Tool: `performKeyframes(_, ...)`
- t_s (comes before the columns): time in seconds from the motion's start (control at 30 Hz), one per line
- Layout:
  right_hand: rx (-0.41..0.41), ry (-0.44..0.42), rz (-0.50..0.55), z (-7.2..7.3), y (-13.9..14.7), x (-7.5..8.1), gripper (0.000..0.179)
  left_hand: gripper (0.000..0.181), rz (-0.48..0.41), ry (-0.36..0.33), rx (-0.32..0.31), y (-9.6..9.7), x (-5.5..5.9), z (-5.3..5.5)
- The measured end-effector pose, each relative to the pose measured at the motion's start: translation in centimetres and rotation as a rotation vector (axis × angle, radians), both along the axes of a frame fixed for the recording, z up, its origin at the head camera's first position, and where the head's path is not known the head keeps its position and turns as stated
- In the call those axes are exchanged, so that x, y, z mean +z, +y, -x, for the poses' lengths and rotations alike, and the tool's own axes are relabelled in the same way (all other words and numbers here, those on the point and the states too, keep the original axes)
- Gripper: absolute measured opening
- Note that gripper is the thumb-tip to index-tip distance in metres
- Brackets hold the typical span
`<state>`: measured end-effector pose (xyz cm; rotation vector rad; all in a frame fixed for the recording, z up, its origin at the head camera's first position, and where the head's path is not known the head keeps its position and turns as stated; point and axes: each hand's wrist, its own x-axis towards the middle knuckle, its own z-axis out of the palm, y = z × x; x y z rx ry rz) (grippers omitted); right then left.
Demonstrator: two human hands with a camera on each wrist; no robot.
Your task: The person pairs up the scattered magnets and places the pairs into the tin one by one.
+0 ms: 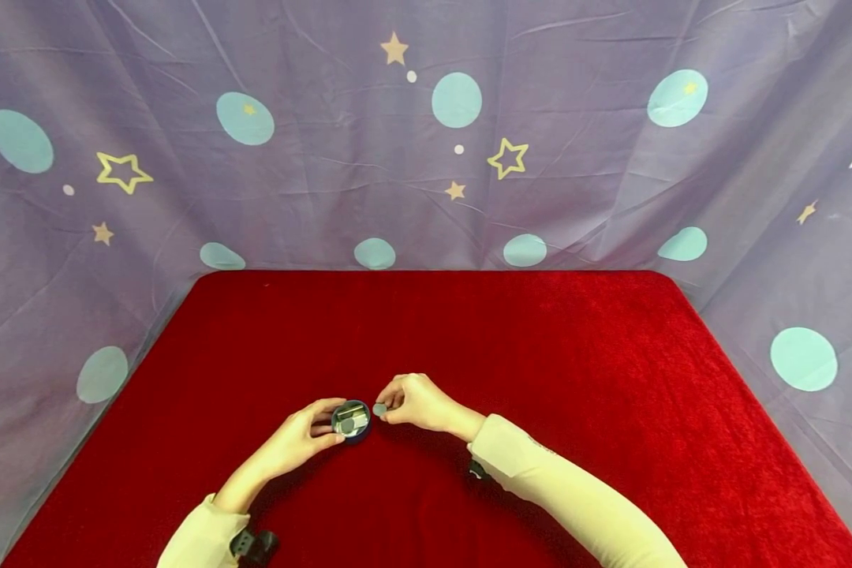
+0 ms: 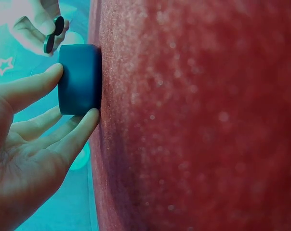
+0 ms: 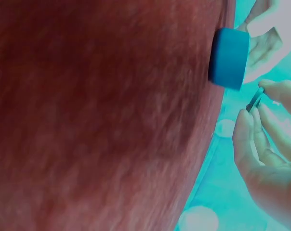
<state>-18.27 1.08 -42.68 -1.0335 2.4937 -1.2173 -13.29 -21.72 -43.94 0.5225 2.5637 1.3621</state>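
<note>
A round, dark blue open-topped container (image 1: 367, 432) stands on the red cloth, its plain blue side (image 2: 79, 82) showing in the left wrist view. My left hand (image 1: 294, 440) grips it from the left, thumb and fingers on its wall. Inside lie a grey disc (image 1: 347, 426) and shiny gold and silvery pieces whose kind I cannot tell. Just right of the container, my right hand (image 1: 420, 404) pinches a small grey disc (image 1: 379, 409) between thumb and fingers. The left wrist view shows two thin dark discs (image 2: 59, 24) in that hand, partly overlapping.
Red velvety cloth (image 1: 539, 355) covers the table. Behind and at both sides hangs a purple curtain (image 1: 326, 181) with stars and pale blue ovals. A dark wrist device (image 1: 254, 546) sits at the left sleeve, and another (image 1: 477, 470) under the right cuff.
</note>
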Motion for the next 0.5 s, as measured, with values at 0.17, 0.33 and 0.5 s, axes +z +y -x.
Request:
performKeyframes(0.17, -0.001, -0.033, 0.019, -0.3, -0.7, -0.1, 0.014, 0.051, 0.0, -0.003, -0.002, 0.0, 0.1, 0.0)
performKeyframes(0.33, 0.0, -0.058, 0.053, -0.6, -1.4, -0.3, 0.016, 0.052, 0.001, -0.006, -0.01, 0.0, 0.3, 0.0)
performKeyframes(0.5, -0.006, -0.061, 0.071, -0.9, -2.0, -0.5, 0.017, 0.052, 0.002, -0.005, -0.012, -0.1, 0.0, 0.0)
